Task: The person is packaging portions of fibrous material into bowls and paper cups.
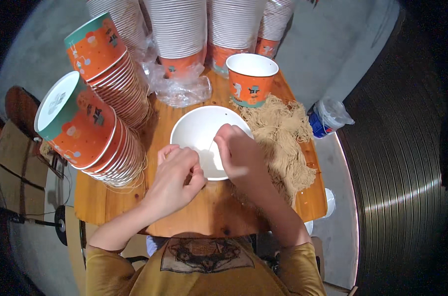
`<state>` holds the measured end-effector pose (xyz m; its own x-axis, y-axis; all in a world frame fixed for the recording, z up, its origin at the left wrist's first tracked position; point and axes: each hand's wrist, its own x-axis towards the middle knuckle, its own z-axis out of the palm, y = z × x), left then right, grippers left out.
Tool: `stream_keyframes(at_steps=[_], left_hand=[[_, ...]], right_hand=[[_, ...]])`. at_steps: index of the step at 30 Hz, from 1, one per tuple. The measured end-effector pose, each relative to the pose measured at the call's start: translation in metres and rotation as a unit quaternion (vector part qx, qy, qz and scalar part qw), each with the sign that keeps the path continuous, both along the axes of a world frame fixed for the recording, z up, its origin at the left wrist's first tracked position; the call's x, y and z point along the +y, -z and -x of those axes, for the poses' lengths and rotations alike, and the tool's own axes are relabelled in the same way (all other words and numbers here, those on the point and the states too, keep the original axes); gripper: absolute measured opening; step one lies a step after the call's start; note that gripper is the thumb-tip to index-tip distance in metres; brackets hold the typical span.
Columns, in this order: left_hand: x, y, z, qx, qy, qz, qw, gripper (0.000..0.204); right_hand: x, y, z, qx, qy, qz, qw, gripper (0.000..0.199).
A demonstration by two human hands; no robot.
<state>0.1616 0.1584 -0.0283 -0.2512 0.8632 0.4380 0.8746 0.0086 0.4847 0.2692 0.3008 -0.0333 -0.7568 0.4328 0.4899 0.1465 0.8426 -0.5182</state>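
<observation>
Mustard-yellow sleeves and a printed shirt front fill the bottom of the head view, with both forearms reaching up over a small wooden worktop. Left hand rests on the wood at the near-left rim of a white paper bowl, its fingers curled into a loose fist, pinched on something too thin to make out. Right hand lies over the bowl's right side, fingers bent and closed in a pinch; a fine string seems to run up from it along the bowl's inner wall, though it is too thin to be sure of. The bowl sits at the middle of the worktop, mouth up. Just right of it, partly under the right forearm, lies a heap of tan string. Beyond the heap stands a single orange printed cup, upright. Two tilted stacks of like cups lean at the left, taller stacks crowd the far edge, and crumpled clear plastic wrap lies between them and the bowl.
</observation>
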Motion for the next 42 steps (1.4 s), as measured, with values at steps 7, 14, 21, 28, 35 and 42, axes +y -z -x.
stream_keyframes(at_steps=[7,14,21,28,35,42], left_hand=[[-0.015,0.004,0.004,0.003,0.055,-0.051,0.997,0.025],[-0.009,-0.008,0.005,0.247,0.134,0.002,0.960,0.023],[-0.009,-0.017,0.016,0.287,0.189,0.068,0.936,0.020],[-0.014,-0.022,0.045,0.385,0.082,0.070,0.917,0.017],[-0.006,-0.012,0.073,0.346,0.014,0.068,0.936,0.019],[0.005,-0.023,0.071,0.261,-0.015,-0.011,0.965,0.020]], right_hand=[[0.001,-0.003,0.004,-0.012,-0.009,0.025,1.000,0.011],[0.000,-0.004,0.006,-0.054,-0.005,0.038,0.998,0.010],[0.002,0.000,0.009,-0.037,-0.003,0.045,0.998,0.011],[0.026,-0.027,-0.013,0.040,-0.079,0.475,0.876,0.015],[0.058,-0.014,-0.049,0.264,-0.146,0.736,0.606,0.011],[0.032,-0.018,-0.043,0.278,-0.163,0.773,0.547,0.013]])
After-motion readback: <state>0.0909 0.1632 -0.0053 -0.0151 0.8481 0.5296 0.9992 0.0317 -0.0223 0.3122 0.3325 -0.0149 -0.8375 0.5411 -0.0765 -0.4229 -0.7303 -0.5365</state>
